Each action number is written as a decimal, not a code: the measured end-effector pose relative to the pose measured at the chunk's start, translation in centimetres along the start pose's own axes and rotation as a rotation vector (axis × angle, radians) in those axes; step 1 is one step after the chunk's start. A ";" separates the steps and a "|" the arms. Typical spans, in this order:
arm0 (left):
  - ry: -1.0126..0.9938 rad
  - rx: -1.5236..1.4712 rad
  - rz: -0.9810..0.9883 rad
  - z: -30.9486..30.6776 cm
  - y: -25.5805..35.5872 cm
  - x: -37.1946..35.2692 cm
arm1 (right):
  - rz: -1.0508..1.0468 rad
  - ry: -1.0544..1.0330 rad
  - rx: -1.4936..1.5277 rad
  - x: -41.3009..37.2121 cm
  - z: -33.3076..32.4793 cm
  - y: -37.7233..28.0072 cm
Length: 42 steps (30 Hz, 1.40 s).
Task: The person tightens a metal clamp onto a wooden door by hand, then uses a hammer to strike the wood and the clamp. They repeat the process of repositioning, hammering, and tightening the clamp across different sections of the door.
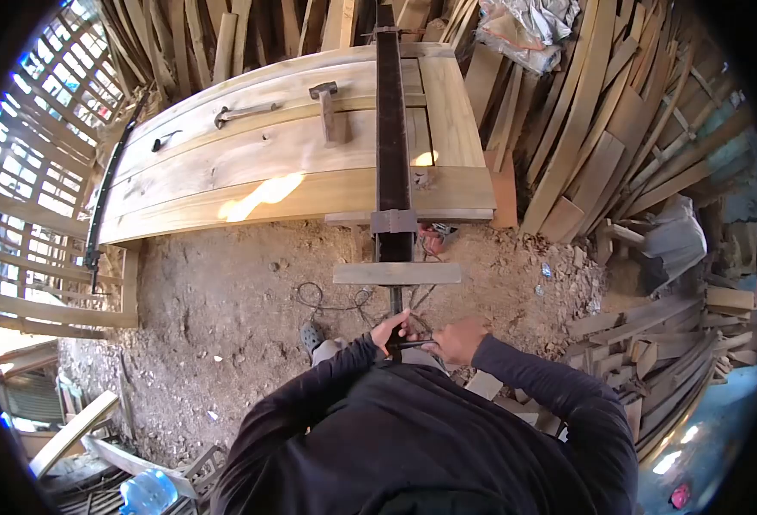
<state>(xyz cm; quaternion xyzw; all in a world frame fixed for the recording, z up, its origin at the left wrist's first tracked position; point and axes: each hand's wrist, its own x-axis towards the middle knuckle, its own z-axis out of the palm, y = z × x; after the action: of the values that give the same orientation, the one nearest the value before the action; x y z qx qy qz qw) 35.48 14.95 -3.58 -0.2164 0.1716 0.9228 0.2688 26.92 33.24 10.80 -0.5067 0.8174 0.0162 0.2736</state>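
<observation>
A long, dark steel bar clamp (392,129) lies across a pale wooden door panel (250,189) and runs back toward my body. Its near end carries a threaded screw with a crosswise handle (414,344). My left hand (389,332) is closed around the screw end where the handle crosses it. At the handle's right side, my right hand (459,342) is closed with its fingers curled, their tips partly hidden. A loose wooden strip (397,273) sits crosswise by the clamp, just beyond my hands. Another thin strip (348,219) rests along the panel's near edge, at the clamp's jaw.
On the panel lie a hammer (327,112), a second hammer-like tool (245,112) and a small dark tool (164,142). Another dark bar (112,180) spans the panel's left end. Planks (580,112) lean behind and right. A cable (310,298) lies on the dirt floor.
</observation>
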 end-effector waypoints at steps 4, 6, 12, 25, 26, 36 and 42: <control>0.253 0.288 0.118 0.7 -0.6 0.4 | -0.027 -0.076 0.060 0.3 0.5 0.9; 0.469 0.514 0.195 1.9 -0.8 0.1 | -0.078 -0.045 0.072 0.4 1.0 1.4; 0.774 0.833 0.278 0.7 -2.0 0.9 | -0.054 -0.006 0.041 0.3 1.3 1.3; 0.951 1.239 0.000 2.1 -1.1 -0.1 | -0.204 0.473 0.342 2.7 12.7 4.9; 0.970 1.203 -0.011 2.5 -1.0 -0.3 | -0.211 0.532 0.358 3.0 13.7 4.9; 0.817 1.548 0.018 4.5 0.5 -2.0 | -0.257 1.030 0.713 11.0 23.3 1.3; 0.423 1.695 -0.096 5.8 4.0 -5.2 | -0.073 1.120 0.694 10.9 24.7 -0.4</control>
<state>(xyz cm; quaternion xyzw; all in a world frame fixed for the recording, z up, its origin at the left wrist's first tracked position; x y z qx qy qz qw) 35.37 12.13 4.67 -0.1172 0.8368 0.4125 0.3403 34.24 31.57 -15.14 -0.3483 0.7762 -0.5236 -0.0450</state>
